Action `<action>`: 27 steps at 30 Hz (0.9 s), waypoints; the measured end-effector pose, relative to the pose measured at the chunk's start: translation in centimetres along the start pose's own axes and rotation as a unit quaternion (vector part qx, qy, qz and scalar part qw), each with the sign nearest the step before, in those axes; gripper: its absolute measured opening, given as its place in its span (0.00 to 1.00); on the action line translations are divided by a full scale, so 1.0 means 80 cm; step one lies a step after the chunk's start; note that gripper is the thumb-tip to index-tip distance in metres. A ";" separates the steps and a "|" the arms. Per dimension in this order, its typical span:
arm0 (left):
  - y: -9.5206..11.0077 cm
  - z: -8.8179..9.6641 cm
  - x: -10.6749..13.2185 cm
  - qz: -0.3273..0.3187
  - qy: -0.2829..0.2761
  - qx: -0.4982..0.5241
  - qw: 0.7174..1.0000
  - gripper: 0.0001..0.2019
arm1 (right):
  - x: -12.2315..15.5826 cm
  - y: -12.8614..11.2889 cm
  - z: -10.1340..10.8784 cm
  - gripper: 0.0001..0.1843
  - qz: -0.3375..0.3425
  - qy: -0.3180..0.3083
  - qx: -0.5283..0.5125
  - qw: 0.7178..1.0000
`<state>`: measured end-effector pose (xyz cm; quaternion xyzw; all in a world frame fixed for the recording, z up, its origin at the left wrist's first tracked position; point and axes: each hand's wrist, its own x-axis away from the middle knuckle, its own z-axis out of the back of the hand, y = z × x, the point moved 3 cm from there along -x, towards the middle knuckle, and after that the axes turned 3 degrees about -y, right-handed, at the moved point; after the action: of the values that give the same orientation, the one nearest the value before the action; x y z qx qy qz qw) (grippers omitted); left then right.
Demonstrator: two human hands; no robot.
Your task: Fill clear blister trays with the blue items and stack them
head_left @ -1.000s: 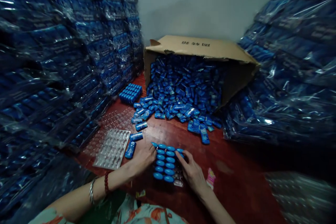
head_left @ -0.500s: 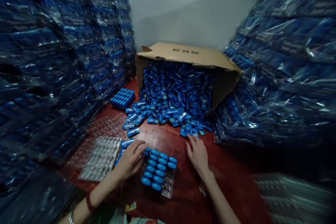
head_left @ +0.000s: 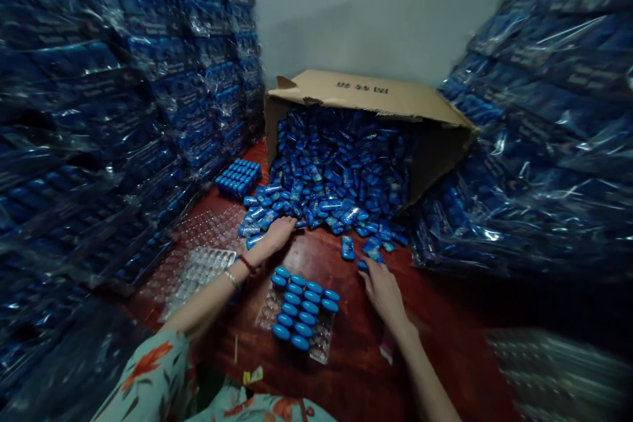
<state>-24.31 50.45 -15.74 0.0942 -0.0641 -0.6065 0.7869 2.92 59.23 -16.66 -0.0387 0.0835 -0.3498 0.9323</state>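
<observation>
A clear blister tray point(head_left: 321, 343) lies on the red-brown tabletop in front of me, with several blue oval containers point(head_left: 302, 306) standing in its pockets. My left hand point(head_left: 277, 233) reaches forward to the near edge of the loose pile of blue containers point(head_left: 336, 178), and its fingers curl over one of them. My right hand point(head_left: 384, 291) lies flat on the table to the right of the tray. Its fingers are stretched out, and the tips touch a loose blue container point(head_left: 363, 266).
A cardboard box point(head_left: 366, 91) lies on its side at the back, spilling the pile. A filled tray point(head_left: 239, 178) sits at the back left. Empty clear trays point(head_left: 198, 270) lie to the left. Plastic-wrapped blue stacks point(head_left: 99, 132) wall both sides.
My left hand has left the tray and gone forward to the pile. My right hand went out to the loose pieces and has come back a little.
</observation>
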 end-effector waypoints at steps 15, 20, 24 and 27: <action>0.003 0.010 0.274 0.105 0.072 0.298 0.946 0.14 | 0.146 -0.074 -0.002 0.10 -0.047 0.072 -0.384 0.919; 0.014 -0.002 0.240 0.088 0.124 0.285 0.946 0.10 | 0.123 -0.100 0.008 0.15 0.146 0.050 -0.228 0.962; 0.017 -0.008 0.229 -0.010 0.090 0.223 0.971 0.11 | 0.104 -0.113 0.016 0.20 0.231 -0.022 -0.097 0.968; 0.021 -0.012 0.231 -0.053 0.071 0.168 0.982 0.16 | 0.089 -0.118 0.017 0.21 0.268 -0.049 -0.070 0.960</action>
<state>-17.77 33.04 -16.57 0.2710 -0.1044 -0.6193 0.7294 2.35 47.47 -14.98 -0.0970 0.0689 -0.0782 0.9898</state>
